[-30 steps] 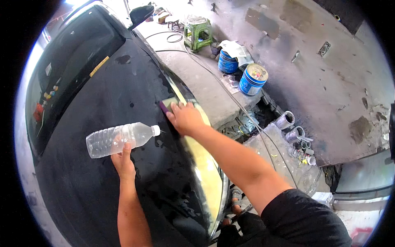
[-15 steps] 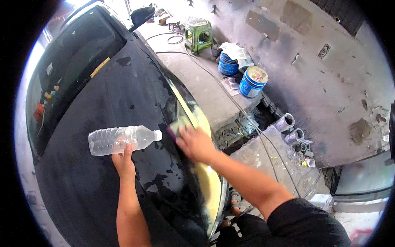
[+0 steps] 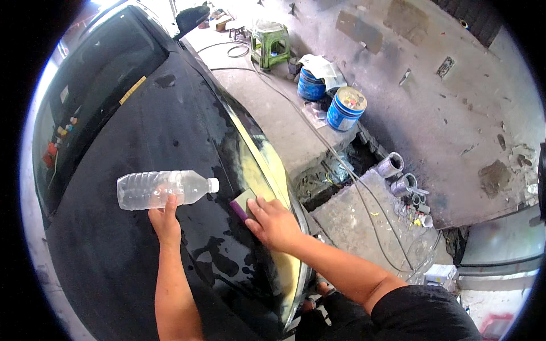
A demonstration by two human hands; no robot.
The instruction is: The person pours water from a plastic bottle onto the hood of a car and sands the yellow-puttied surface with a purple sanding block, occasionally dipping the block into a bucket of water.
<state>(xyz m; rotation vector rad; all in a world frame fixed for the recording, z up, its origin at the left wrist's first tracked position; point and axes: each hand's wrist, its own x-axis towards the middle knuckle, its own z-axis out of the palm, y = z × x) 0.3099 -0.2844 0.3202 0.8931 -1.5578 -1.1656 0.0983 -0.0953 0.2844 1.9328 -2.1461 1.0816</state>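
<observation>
My left hand [image 3: 167, 224] holds a clear plastic bottle [image 3: 142, 190] with a white cap, lying sideways in the grip above a wet black car hood [image 3: 102, 244]. My right hand [image 3: 273, 223] grips a flat pale-green and purple pad [image 3: 242, 202] against the hood's right edge, beside pale yellow patched areas [image 3: 263, 170] that run along it. Water patches lie on the dark surface below both hands. The bottle's cap is just left of and slightly above the pad.
Beyond the car's windshield [image 3: 96, 79] and mirror [image 3: 187, 21] stand a green stool [image 3: 270, 42] and two blue buckets [image 3: 341, 116] by a stained wall [image 3: 432, 125]. Cables [image 3: 318, 131] cross the concrete. An open pit [image 3: 341, 176], several cans [image 3: 404, 184] and a white box [image 3: 441, 273] sit at right.
My right hand has moved with the pad down the hood's right edge, toward me. My left hand still holds the bottle, shifted only slightly.
</observation>
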